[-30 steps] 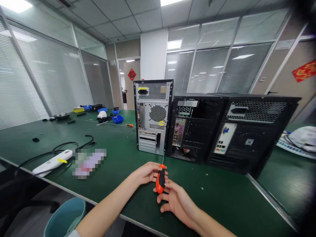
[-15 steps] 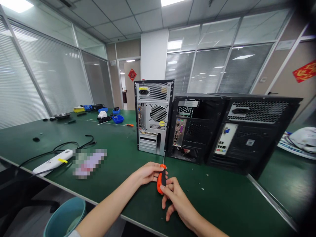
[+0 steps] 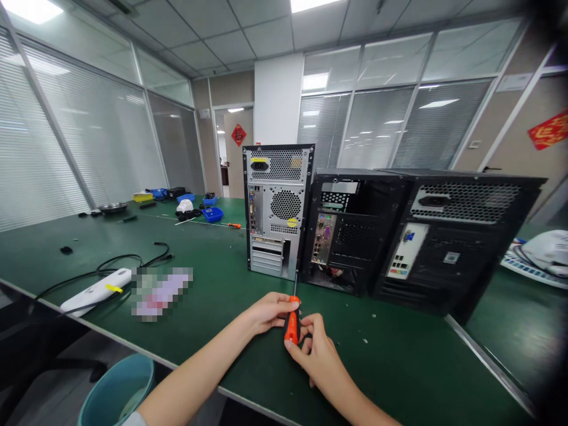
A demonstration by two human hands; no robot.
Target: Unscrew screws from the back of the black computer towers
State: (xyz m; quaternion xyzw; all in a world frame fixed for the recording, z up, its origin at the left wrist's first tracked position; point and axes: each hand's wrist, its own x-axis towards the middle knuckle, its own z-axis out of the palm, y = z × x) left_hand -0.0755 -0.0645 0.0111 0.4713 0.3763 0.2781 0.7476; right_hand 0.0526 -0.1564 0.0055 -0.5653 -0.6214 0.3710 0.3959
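Observation:
Both my hands hold an orange-and-black screwdriver (image 3: pixel 291 324) above the green table (image 3: pixel 213 284), its thin shaft pointing up and away toward the computer cases. My left hand (image 3: pixel 266 312) wraps the upper part of the handle. My right hand (image 3: pixel 316 349) closes its fingers round the lower part of the handle. Just beyond stand a silver-backed computer case (image 3: pixel 276 210), a black open case (image 3: pixel 350 231) and a second black case (image 3: pixel 461 236), rear panels facing me.
A white power strip (image 3: pixel 95 290) with black cables (image 3: pixel 115 263) lies at the left, next to a blurred patch. Blue trays (image 3: pixel 211 213) and small tools lie far back. A teal bin (image 3: pixel 116 393) stands below the table's front edge. A white object (image 3: pixel 548 248) sits at the right.
My right hand has moved up from under the handle's end and closed its fingers round the screwdriver handle. My left hand has stayed in place.

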